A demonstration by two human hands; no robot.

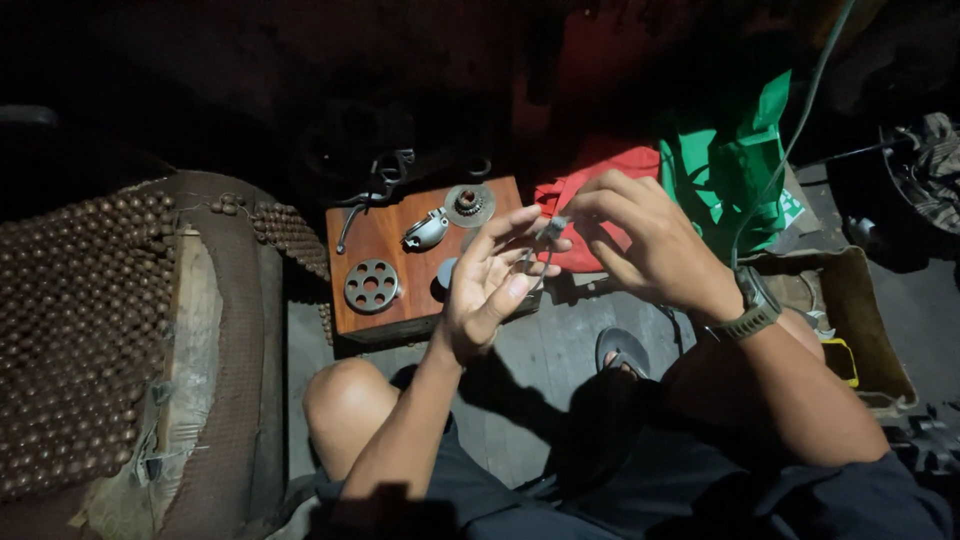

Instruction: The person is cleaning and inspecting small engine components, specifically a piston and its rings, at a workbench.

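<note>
Hands [560, 250] around small, perhaps metal part [553, 228]

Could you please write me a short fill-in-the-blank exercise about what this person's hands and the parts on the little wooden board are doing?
1. The right hand pinches a small ____ part at its fingertips.
2. The left hand is held with its palm ____ and fingers spread.
3. The round metal disc with holes lies on the ____ board.
4. A watch is worn on the ____ wrist.

Missing words: metal; open; wooden; right
</note>
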